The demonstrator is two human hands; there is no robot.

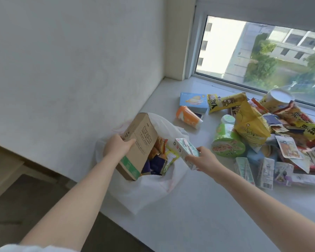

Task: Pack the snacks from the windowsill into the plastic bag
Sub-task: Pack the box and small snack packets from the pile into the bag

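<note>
While the left hand (pixel 119 145) grips the brown cardboard box (pixel 141 139) in the white plastic bag (pixel 153 190), the right hand (pixel 203 160) clasps a pale-green carton (pixel 185 152), which likely needs slotting in beside it.

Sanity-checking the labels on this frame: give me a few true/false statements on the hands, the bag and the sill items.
1. The left hand grips a brown cardboard box whose lower end sits in the plastic bag. True.
2. The right hand is empty. False: it holds a small carton beside the bag's opening.
3. The orange cup stands upright. False: it lies on its side on the windowsill.
4. The bag already holds snack packets. True.
5. The blue box is packed in the bag. False: it lies on the windowsill, behind the orange cup.
</note>
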